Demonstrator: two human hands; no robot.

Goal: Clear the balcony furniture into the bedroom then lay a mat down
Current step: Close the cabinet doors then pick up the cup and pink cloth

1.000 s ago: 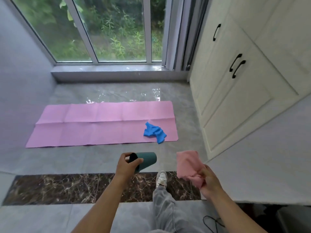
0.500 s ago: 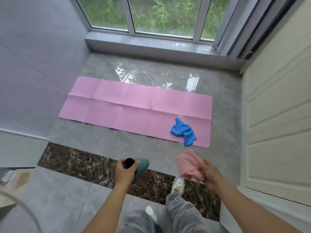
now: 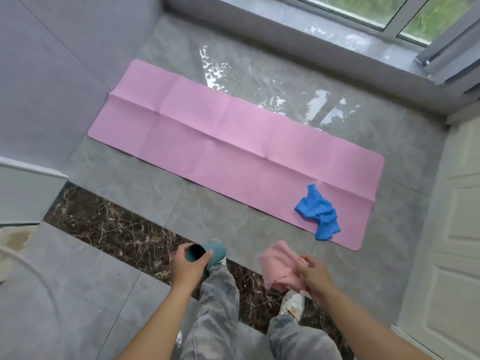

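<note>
Two hands: left hand around a teal cup, contents unclear; right hand around pink cloth.

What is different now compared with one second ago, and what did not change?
The person has moved forward at the dark marble strip, closer to the pink mat, and the view has tilted down. Nothing was taken or released: the left hand still holds the teal cup, the right hand the pink cloth. The blue cloth stays on the pink mat.

Teal cup half behind left hand, window cut by top edge
</note>
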